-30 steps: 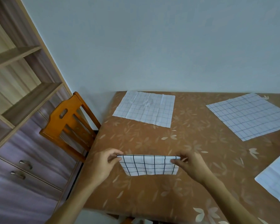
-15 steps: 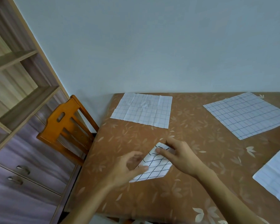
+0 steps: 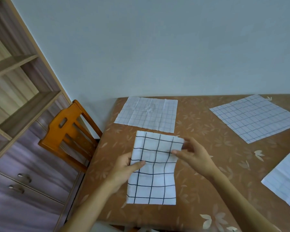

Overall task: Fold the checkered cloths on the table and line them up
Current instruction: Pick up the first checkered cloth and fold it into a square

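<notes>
A white cloth with bold black checks (image 3: pixel 155 180), folded into a long strip, lies lengthwise away from me near the table's front left. My left hand (image 3: pixel 126 166) pinches its left edge about halfway along, thumb on top. My right hand (image 3: pixel 193 156) pinches its right edge near the far end. Three unfolded, faintly checked cloths lie flat: one at the back left (image 3: pixel 147 113), one at the back right (image 3: pixel 256 117), and one cut off by the right edge (image 3: pixel 286 178).
The table (image 3: pixel 208 164) has a brown leaf-patterned cover and stands against a pale wall. An orange wooden chair (image 3: pixel 69 131) is tucked at its left side. A wooden shelf unit with drawers (image 3: pixel 15 114) fills the far left.
The folded cloth went from a sideways strip to one pointing away from me, turned a quarter turn. Both hands shifted their grips from its ends to its long edges.
</notes>
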